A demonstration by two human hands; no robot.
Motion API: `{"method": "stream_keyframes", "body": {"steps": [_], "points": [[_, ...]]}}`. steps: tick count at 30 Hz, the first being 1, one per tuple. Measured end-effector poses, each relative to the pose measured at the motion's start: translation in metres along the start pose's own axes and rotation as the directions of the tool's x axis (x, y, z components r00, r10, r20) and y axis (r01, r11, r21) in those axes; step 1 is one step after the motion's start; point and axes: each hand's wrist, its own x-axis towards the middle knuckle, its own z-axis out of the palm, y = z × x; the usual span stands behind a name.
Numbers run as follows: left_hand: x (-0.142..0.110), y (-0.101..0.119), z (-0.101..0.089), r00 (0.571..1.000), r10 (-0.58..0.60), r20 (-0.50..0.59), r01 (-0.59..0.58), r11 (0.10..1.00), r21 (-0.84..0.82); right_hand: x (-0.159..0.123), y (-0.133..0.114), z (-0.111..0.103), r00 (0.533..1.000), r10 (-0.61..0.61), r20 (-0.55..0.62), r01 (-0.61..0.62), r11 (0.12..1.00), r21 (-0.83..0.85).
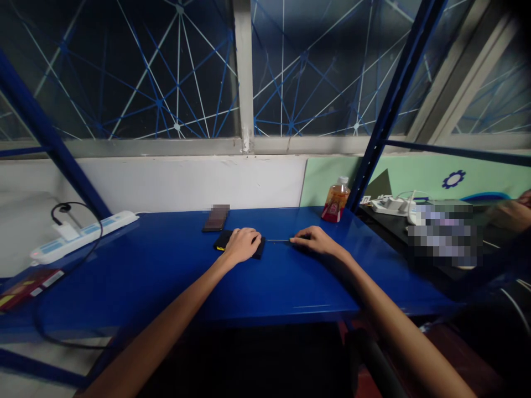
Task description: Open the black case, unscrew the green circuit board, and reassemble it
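My left hand (pixel 243 243) lies closed over a small flat black object (pixel 259 247) on the blue table (pixel 166 271), pressing it down. My right hand (pixel 313 240) is just to its right, fingers pinched round the dark handle of a thin metal tool (pixel 277 240), likely a screwdriver. The tool's shaft points left and its tip reaches the edge of the black object. A dark phone-like slab (pixel 216 218) lies flat just behind my left hand.
A bottle of orange liquid (pixel 336 200) stands at the table's back right. A white power strip (pixel 83 235) with a black cable sits at the left. Blue frame posts (pixel 385 110) flank the table. Another person's hand (pixel 525 198) shows at the far right.
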Motion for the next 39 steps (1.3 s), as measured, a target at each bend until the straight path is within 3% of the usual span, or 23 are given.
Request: {"method": "stream_keyframes", "body": {"steps": [12, 19, 24, 27, 39], "points": [[0.0, 0.0, -0.002, 1.0, 0.014, 0.009, -0.014, 1.0, 0.0, 0.005, 0.008, 0.003, 0.994, -0.07, -0.084, 0.071, 0.997, 0.017], [-0.001, 0.0, 0.0, 1.0, 0.005, 0.002, -0.005, 1.0, 0.018, 0.001, 0.008, 0.005, 0.998, 0.056, -0.029, -0.053, 0.995, 0.083], [0.0, 0.002, -0.001, 1.0, 0.008, 0.008, -0.008, 0.999, 0.031, 0.0, 0.003, 0.002, 0.998, -0.038, -0.04, 0.036, 0.999, -0.028], [0.0, 0.006, -0.004, 1.0, -0.004, 0.013, 0.003, 0.999, 0.05, 0.001, 0.002, 0.003, 0.998, -0.033, -0.05, 0.029, 0.997, -0.071], [-0.001, 0.008, -0.004, 1.0, -0.021, 0.01, 0.021, 0.998, 0.052, 0.005, 0.014, 0.005, 0.997, -0.039, -0.074, 0.04, 0.999, 0.022]]}}
